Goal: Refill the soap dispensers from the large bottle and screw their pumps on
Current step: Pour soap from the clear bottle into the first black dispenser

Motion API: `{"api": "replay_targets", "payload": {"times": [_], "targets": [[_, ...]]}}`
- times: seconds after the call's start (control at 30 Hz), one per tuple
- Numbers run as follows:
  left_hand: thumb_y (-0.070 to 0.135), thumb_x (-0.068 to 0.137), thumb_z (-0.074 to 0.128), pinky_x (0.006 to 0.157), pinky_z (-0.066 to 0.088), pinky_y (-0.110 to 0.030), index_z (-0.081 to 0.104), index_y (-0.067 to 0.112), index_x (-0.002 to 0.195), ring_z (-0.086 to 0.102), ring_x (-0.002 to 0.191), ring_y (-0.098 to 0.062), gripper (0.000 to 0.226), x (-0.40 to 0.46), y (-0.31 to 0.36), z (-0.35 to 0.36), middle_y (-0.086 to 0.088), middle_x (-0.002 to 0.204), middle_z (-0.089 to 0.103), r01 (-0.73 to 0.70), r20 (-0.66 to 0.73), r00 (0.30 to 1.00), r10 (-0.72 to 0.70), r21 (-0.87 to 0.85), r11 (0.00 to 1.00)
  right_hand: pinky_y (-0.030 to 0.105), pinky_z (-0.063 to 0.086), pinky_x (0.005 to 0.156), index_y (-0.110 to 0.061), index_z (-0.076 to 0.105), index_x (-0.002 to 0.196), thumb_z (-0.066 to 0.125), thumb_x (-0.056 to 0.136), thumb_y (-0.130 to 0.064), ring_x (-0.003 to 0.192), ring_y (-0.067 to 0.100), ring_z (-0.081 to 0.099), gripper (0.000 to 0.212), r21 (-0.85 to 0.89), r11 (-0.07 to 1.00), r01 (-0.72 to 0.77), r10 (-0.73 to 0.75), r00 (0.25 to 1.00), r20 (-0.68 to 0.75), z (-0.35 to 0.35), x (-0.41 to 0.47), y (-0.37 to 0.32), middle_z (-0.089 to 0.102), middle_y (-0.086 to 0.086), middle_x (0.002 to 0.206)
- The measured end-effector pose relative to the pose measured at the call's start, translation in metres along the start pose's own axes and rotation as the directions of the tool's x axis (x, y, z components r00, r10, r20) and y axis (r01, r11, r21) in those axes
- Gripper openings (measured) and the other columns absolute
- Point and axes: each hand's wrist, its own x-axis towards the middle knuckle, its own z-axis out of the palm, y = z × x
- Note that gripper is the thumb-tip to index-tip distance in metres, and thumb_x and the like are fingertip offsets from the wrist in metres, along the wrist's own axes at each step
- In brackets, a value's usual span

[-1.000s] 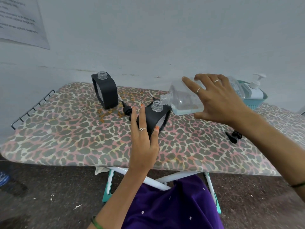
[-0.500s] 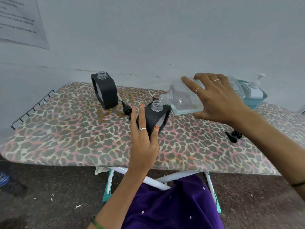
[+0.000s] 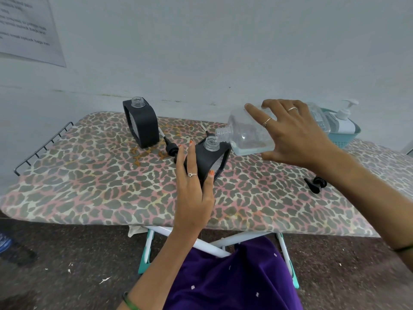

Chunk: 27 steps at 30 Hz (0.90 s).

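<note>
My right hand (image 3: 292,135) grips the large clear bottle (image 3: 245,135), tipped on its side with its open neck right over the mouth of a black soap dispenser (image 3: 210,157). A little pale blue liquid lies along the bottle's lower side. My left hand (image 3: 193,189) holds that dispenser, which leans to the right on the leopard-print board (image 3: 89,186). A second black dispenser (image 3: 142,121) stands upright and uncapped at the back left. One black pump (image 3: 171,148) lies between the two dispensers, another black pump (image 3: 315,184) lies at the right.
A teal basket (image 3: 345,136) with a white pump bottle (image 3: 343,121) stands at the back right by the wall. A wire rack (image 3: 42,147) juts from the board's left end. The board's white and teal legs (image 3: 212,245) cross below, in front of my purple clothing.
The bottle's neck has dipped slightly closer to the dispenser's mouth. Both hands stay where they were.
</note>
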Motion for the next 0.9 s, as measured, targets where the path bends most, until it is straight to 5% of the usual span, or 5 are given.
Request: {"api": "replay_targets", "payload": {"times": [0.07,0.23,0.37,0.6,0.9], "targets": [[0.028,0.099,0.042,0.115,0.023,-0.026,0.004,0.034,0.151,0.002,0.148,-0.010,0.065,-0.0001,-0.0004,0.0001,0.000,0.160,0.002,0.001,0.003,1.000,-0.001,-0.001,1.000,0.060,0.036,0.096,-0.015,0.036,0.144,0.086,0.054,-0.043,0.114,0.044,0.050,0.107,0.001,1.000,0.002,-0.002,1.000,-0.003,-0.0001,0.0000,0.0001,0.050,0.023,0.126],[0.024,0.099,0.044,0.111,0.012,-0.007,0.009,0.026,0.152,0.006,0.148,-0.016,0.064,0.0002,0.0013,-0.0001,-0.005,0.160,0.005,0.010,-0.012,1.000,-0.010,0.017,1.000,0.060,0.036,0.096,-0.015,0.035,0.145,0.086,0.055,-0.044,0.115,0.044,0.050,0.107,-0.001,1.000,0.004,-0.004,1.000,0.000,-0.0002,0.0003,0.0005,0.050,0.023,0.127],[0.028,0.099,0.042,0.116,0.026,-0.032,0.004,0.035,0.151,0.003,0.148,-0.011,0.065,0.0003,-0.0007,-0.0001,0.000,0.160,0.003,0.002,0.003,1.000,-0.002,-0.002,1.000,0.060,0.036,0.097,-0.015,0.035,0.145,0.087,0.054,-0.043,0.115,0.044,0.050,0.108,-0.005,1.000,0.006,-0.006,1.000,-0.001,0.0000,0.0008,0.0003,0.050,0.023,0.127],[0.017,0.099,0.047,0.106,0.011,-0.001,0.012,0.019,0.152,0.009,0.147,-0.016,0.063,0.0008,0.0040,-0.0008,-0.009,0.159,0.008,0.010,-0.027,1.000,-0.009,0.035,0.999,0.060,0.036,0.095,-0.015,0.036,0.144,0.088,0.051,-0.043,0.114,0.044,0.051,0.110,-0.001,1.000,0.007,-0.007,1.000,-0.010,0.0008,0.0007,0.0007,0.051,0.023,0.125],[0.014,0.099,0.048,0.105,0.011,0.000,0.013,0.019,0.151,0.010,0.146,-0.017,0.063,0.0009,0.0041,0.0000,-0.011,0.158,0.010,-0.001,-0.038,0.999,0.002,0.024,1.000,0.060,0.036,0.095,-0.015,0.036,0.144,0.089,0.050,-0.042,0.113,0.044,0.051,0.111,-0.009,1.000,0.011,-0.011,1.000,-0.016,0.0017,0.0010,0.0011,0.051,0.023,0.125]]}}
